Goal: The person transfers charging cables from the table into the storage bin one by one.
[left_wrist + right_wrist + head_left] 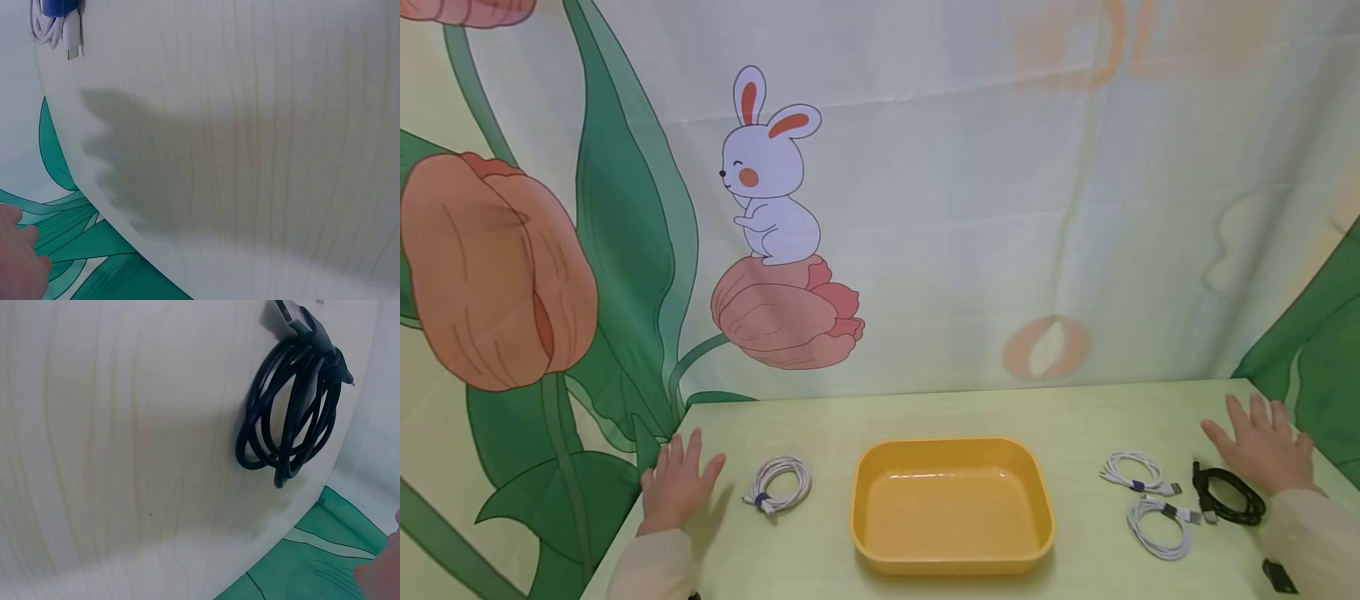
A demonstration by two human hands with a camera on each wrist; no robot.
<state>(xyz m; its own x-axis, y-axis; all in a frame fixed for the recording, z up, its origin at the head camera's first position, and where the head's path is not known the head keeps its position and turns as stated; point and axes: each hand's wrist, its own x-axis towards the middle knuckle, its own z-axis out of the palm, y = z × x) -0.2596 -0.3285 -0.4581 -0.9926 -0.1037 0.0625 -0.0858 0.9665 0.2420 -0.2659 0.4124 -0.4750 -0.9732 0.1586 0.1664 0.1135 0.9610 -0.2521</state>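
My left hand (677, 486) is at the table's left side with its fingers spread, holding nothing. To its right lies a coiled white cable (800, 483) with a blue tie, its plug also showing in the left wrist view. My right hand (1262, 446), fingers spread and holding nothing, is at the right side, just beyond a coiled black cable (1232, 518). In the right wrist view the black cable (287, 412) shows its loops and USB plug. Left of it lie two more coiled white cables, the upper one (1131, 457) with a blue tie and the lower one (1180, 552) with a dark tie.
A yellow rectangular tray (953, 566) stands in the middle of the pale wood-grain table (1090, 425). A small black object (1277, 577) sits by the right sleeve. Behind the table hangs a curtain (925, 250) printed with tulips and a rabbit.
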